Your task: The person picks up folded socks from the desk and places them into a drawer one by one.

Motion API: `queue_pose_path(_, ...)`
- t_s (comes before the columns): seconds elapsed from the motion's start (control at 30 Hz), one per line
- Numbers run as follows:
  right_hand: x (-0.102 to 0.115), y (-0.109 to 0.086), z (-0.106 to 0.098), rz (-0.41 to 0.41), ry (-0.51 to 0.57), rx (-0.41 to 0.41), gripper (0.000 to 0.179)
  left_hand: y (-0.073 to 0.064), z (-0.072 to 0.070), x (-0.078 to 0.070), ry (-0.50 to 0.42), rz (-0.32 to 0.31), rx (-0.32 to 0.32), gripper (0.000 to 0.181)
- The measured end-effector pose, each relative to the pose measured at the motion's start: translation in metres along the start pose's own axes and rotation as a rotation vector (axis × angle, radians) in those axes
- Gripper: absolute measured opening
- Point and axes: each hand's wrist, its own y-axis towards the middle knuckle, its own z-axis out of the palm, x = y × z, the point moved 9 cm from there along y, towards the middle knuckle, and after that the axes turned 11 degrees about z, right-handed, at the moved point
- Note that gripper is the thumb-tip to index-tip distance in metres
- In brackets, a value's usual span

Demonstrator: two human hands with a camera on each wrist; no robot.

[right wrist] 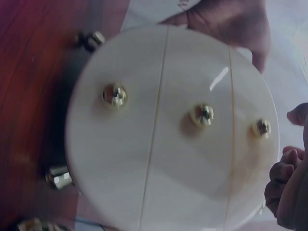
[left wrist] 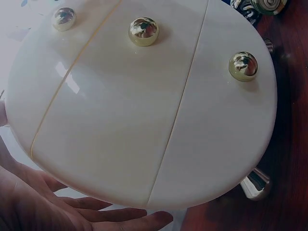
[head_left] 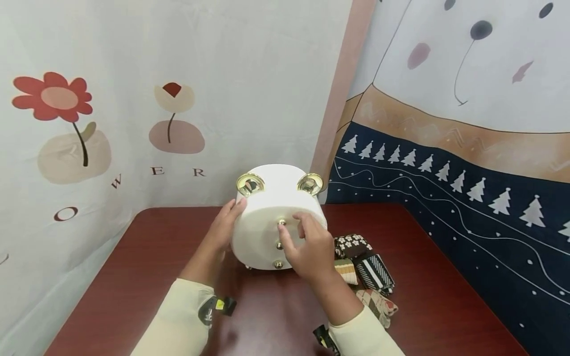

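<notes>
The glossy, rounded white cabinet (head_left: 260,235), with two seams, three gold knobs (head_left: 278,265) and two gold ears (head_left: 250,184), stands on the bench (head_left: 151,257). Your left grip (head_left: 224,226) lies along its side, fingers extended; your right grip (head_left: 310,245), empty and loosely curled, is near the knobs.

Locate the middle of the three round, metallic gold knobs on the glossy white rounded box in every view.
Head: middle gold knob, below centre.
Left wrist: middle gold knob, near top, just left of centre.
Right wrist: middle gold knob, right of centre, about mid-height.
Shared landmark: white rounded box.
</notes>
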Motion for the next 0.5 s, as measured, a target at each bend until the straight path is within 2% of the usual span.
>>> queue_pose_path(0.23,-0.009,-0.006,0.016,0.254,0.053,0.015,0.029,0.001,0.001,0.002,-0.008,-0.01,-0.011,0.093)
queue_pose_path(0.33,-0.011,-0.008,0.021,0.322,0.066,0.025,0.031,0.0,0.002,0.003,-0.028,-0.009,-0.014,0.092)
queue_pose_path(0.5,-0.01,-0.009,0.025,0.383,0.046,0.014,0.028,-0.002,0.001,0.003,-0.051,-0.009,-0.012,0.09)
